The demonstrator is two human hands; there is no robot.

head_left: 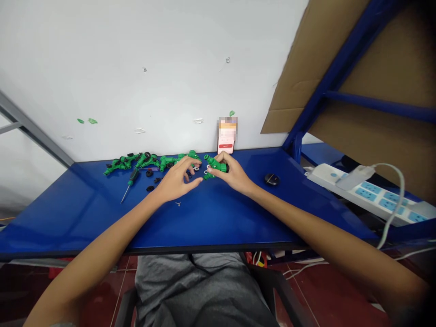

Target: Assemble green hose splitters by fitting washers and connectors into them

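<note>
My right hand (235, 173) is closed around a green plastic Y-shaped hose connector (215, 164), its branched ends pointing left and a black part showing by the palm. To its left, my left hand (177, 178) has thumb and fingers apart and nothing visible in its grasp. Behind and left of that hand lie several similar green connectors (148, 160) in a row. A screwdriver (130, 184) with a green and black handle rests left of my left hand, close to some small black caps or rings (150, 188). Small screws (178, 204) lie in front of my left hand.
The blue table (218, 222) meets a white wall (170, 81). A phone (226, 138) leans upright there. On the right are a small black rounded object (272, 179) and, past the frame post, a white power strip (371, 193) with a plugged-in cable.
</note>
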